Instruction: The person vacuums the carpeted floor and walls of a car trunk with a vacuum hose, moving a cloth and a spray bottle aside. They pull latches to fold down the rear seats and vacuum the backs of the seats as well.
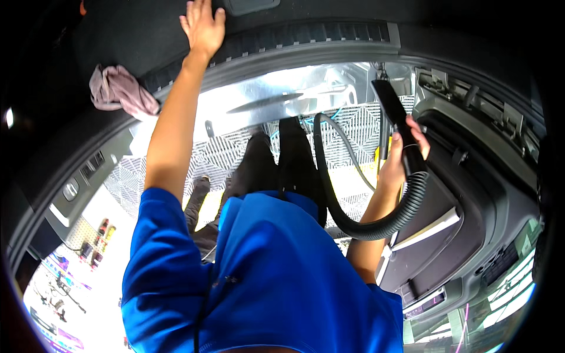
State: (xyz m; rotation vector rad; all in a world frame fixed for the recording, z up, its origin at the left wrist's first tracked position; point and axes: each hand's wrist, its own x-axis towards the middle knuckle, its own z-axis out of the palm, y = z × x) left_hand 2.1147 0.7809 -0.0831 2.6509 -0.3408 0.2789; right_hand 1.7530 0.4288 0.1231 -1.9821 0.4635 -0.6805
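My left hand [203, 28] is stretched forward over the dark carpeted floor [145, 33] of a car's cargo area. Its palm faces down and its fingers are spread with nothing in them; some fingertips are cut off by the top edge. In my right hand [399, 154] is the black handle of a vacuum nozzle [390, 103], its flat head tilted up and to the left. From that handle a ribbed black vacuum hose [375, 229] loops down past my forearm and back up by my legs. Left of my left forearm, a crumpled pinkish-grey cloth [119, 90] lies at the cargo edge.
A ribbed sill plate [304, 37] edges the opening, with the bright bumper [265, 95] below. The tailgate's dark inner panel [432, 247] shows at right. Patterned floor tiles [353, 123] lie underfoot. Another person's leg [198, 194] is behind my left arm. Tools hang on a pegboard [84, 231].
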